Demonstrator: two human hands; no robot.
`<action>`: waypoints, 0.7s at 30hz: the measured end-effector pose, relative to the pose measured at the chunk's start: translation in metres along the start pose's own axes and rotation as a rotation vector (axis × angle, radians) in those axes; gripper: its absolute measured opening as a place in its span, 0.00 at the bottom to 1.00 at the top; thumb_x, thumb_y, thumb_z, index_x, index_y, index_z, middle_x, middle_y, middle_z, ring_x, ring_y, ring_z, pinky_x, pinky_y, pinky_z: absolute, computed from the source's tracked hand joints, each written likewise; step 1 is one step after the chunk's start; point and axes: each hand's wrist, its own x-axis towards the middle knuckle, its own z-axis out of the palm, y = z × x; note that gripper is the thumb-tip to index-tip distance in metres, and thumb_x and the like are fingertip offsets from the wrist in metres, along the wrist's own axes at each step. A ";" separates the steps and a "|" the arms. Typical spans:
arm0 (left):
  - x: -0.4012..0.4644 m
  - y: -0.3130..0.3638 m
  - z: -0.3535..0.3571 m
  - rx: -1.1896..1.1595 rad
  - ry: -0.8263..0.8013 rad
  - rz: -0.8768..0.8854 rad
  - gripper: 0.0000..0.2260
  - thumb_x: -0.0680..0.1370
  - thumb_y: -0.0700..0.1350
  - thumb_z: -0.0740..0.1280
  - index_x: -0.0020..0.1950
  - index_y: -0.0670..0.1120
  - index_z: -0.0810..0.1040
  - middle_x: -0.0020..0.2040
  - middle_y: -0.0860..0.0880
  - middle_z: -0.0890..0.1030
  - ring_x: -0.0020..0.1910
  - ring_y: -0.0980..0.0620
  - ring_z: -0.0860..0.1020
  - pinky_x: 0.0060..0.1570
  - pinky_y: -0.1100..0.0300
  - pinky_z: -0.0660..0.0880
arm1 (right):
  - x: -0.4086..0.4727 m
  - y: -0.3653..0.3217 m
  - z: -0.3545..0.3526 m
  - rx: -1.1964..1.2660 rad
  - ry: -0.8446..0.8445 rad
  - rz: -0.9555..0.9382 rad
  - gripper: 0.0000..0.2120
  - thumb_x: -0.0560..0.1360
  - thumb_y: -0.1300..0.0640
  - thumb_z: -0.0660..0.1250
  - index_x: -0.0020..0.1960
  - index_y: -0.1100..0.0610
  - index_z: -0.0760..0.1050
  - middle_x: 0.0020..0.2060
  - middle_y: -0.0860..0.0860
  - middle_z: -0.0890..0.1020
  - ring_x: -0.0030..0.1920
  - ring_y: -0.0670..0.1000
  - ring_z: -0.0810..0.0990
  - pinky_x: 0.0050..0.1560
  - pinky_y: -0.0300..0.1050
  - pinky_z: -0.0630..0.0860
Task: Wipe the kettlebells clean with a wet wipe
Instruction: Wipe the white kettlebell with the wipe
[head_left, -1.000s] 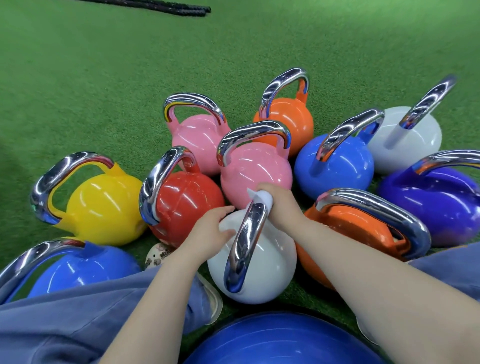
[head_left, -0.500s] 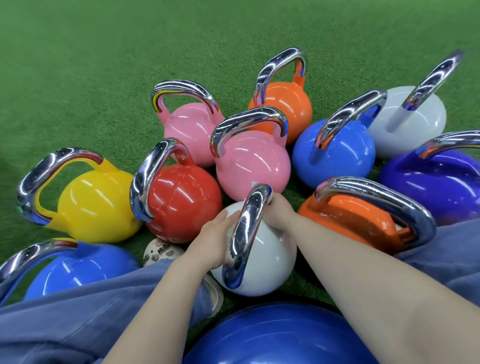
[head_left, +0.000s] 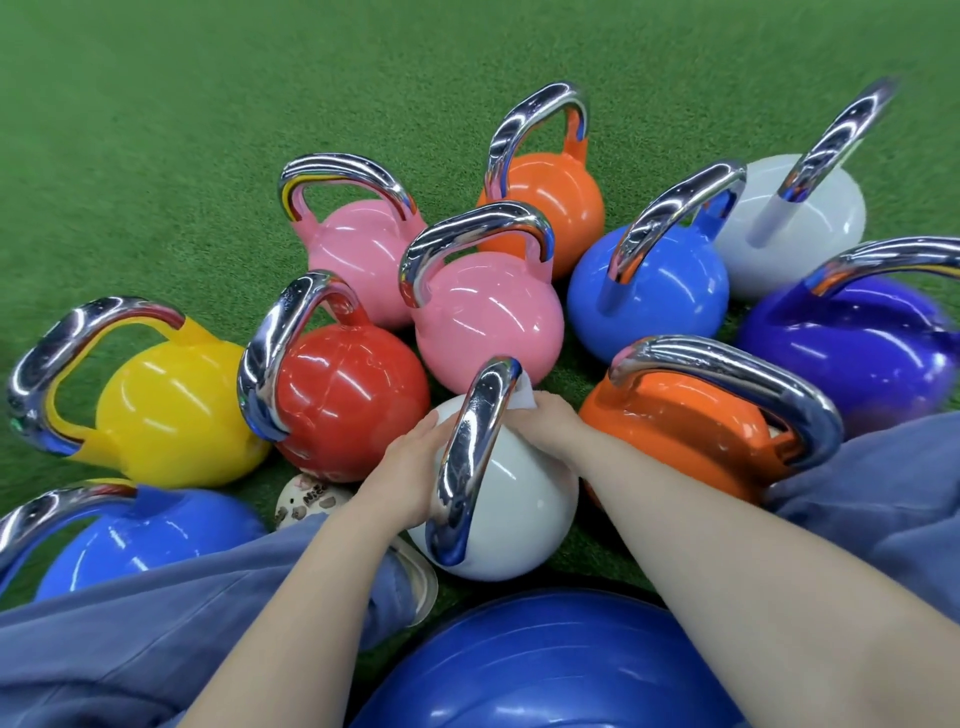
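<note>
Both hands meet the upright white kettlebell (head_left: 511, 514): left hand (head_left: 402, 480) flat, right hand (head_left: 550, 423) pinching wipe (head_left: 524, 396).

Those kettlebells are seriously shiny: the near white kettlebell (head_left: 511, 512) has a smooth glossy coat, same with the red one (head_left: 353, 400) and the yellow one (head_left: 171, 410), all throwing light streaks. The handle (head_left: 470, 457) on the white one looks like polished chrome, mirror-bright. Floor is rough matt green turf (head_left: 208, 104). The wet wipe (head_left: 524, 397) looks like soft white cloth or paper. Blue-grey trousers (head_left: 130, 623) are plain matt fabric.
</note>
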 end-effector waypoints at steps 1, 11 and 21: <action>-0.001 0.001 0.000 0.001 0.003 0.009 0.46 0.60 0.42 0.78 0.68 0.67 0.58 0.72 0.49 0.65 0.69 0.46 0.66 0.63 0.48 0.70 | 0.001 -0.001 -0.001 0.003 -0.003 0.007 0.18 0.75 0.47 0.62 0.61 0.56 0.74 0.60 0.56 0.76 0.63 0.59 0.71 0.67 0.54 0.66; -0.001 0.007 -0.002 0.065 -0.015 -0.011 0.44 0.62 0.42 0.77 0.71 0.61 0.58 0.73 0.48 0.63 0.70 0.46 0.64 0.63 0.49 0.70 | -0.008 -0.002 0.010 -0.122 0.160 -0.047 0.15 0.77 0.52 0.56 0.59 0.59 0.74 0.56 0.57 0.77 0.57 0.58 0.74 0.54 0.47 0.70; -0.004 0.013 -0.001 -0.169 0.005 -0.023 0.28 0.63 0.43 0.75 0.56 0.65 0.73 0.67 0.48 0.72 0.65 0.45 0.71 0.64 0.45 0.70 | -0.023 -0.007 0.029 -0.319 0.121 -0.031 0.31 0.78 0.50 0.58 0.76 0.58 0.52 0.76 0.51 0.46 0.76 0.53 0.45 0.75 0.53 0.45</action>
